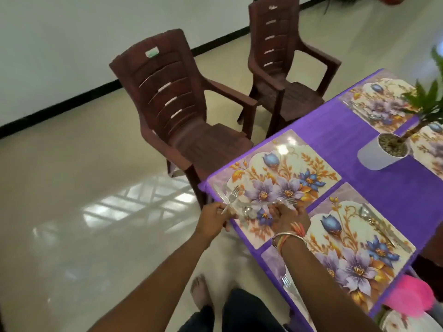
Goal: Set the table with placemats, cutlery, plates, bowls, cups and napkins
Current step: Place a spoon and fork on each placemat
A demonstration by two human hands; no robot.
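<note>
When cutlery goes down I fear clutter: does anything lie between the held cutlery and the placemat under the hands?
Nothing visible does. The left hand and right hand hold the cutlery over the placemat, which shows nothing else on it. The potted plant stands apart, farther along the table.

The cutlery [236,204] is shiny metal. The placemat [275,178] looks smooth and glossy, the purple cloth [347,137] slightly shiny. The chairs [177,116] are matt brown plastic, and the floor [96,188] is glossy.
</note>
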